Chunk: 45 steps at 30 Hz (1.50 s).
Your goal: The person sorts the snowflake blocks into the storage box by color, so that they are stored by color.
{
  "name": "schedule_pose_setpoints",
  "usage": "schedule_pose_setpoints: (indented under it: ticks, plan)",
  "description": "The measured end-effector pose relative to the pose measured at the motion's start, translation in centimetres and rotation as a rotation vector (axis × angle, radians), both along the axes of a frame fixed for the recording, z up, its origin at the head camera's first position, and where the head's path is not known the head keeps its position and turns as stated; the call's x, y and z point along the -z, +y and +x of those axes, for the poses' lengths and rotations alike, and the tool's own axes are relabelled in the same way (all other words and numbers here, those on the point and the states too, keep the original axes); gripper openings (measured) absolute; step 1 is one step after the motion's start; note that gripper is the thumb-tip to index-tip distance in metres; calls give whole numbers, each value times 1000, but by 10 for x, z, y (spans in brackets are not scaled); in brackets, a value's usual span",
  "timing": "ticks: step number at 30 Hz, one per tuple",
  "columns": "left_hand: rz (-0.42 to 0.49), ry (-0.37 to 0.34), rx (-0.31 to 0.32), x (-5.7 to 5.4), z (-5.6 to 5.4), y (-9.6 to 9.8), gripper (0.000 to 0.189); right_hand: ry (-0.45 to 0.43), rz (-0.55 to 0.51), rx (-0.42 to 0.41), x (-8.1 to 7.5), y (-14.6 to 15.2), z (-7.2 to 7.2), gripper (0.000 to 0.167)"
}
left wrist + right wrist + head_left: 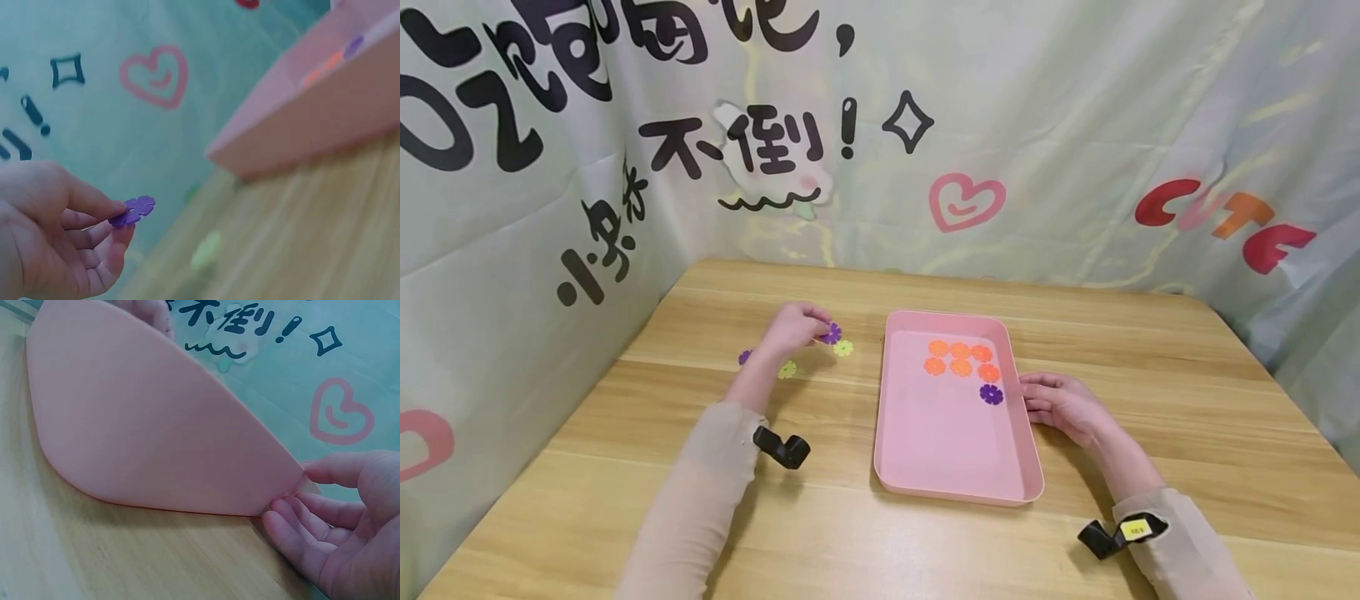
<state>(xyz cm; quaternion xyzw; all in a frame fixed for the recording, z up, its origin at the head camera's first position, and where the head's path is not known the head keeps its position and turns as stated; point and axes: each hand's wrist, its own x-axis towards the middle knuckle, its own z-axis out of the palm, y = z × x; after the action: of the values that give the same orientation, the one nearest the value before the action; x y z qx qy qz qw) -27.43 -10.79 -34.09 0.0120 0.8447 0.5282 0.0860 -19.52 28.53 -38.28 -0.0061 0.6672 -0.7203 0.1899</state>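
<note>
Surface: a wood-grain table (925, 550). Nearest the viewer, two pale sleeves (688, 492) reached in, with a black device at each cuff; the right one bore a yellow label (1137, 529).

A shallow pink tray (940, 450) stood flat on the table, right of centre, its long sides running away from the viewer. Right hand (1067, 407): at the tray's right wall, roughly midway along; thumb at the rim, fingers bent against the outer face, the wall pinched between them. Just inside that wall lay a dark purple disc (991, 394), notched round its edge like a flower. Beyond it, six orange discs (961, 367) of similar form lay in two rows of three; the purple one sat near the right end of the closer row.

On the table left of the tray: a yellow-green disc (787, 369) beside the left forearm; a loose purple disc (745, 357) on the forearm's other side, partly hidden by it; a farther yellow-green disc (843, 348) near the fingers. Left hand (793, 329): thumb and forefinger pinched a held purple disc (133, 211) by its edge, the other fingers loosely bent. The left wrist view showed this disc raised above the table, well apart from the tray.

Background: a pale hanging cloth (1045, 167) with black Chinese characters, a four-pointed star, a pink heart and "CUTE" in coloured letters.
</note>
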Motion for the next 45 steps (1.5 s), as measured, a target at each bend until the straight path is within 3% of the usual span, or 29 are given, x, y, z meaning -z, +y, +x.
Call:
schedule_pose_setpoints:
  ticks: [8, 15, 24, 30, 35, 41, 45]
  plan:
    - [142, -70, 101, -16, 2, 42, 25, -5, 2, 10, 1, 0, 0, 24]
    - [133, -113, 170, -23, 5, 79, 22, -7, 7, 14, -1, 0, 0, 21]
    - [150, -152, 231, -20, 3, 119, 20, -6, -14, 15, 2, 1, -1, 11]
    - [63, -149, 213, -14, 3, 144, 16, -7, -9, 10, 1, 1, -1, 17]
    - [9, -181, 158, -6, 4, 163, 11, -5, 10, 11, 0, 1, -1, 24]
    - [7, -232, 116, 2, 7, 178, 7, -15, 13, 15, -1, 1, -1, 25]
    - [-64, -209, 117, 8, 7, 183, 4, -16, 9, 18, -1, 1, -1, 24]
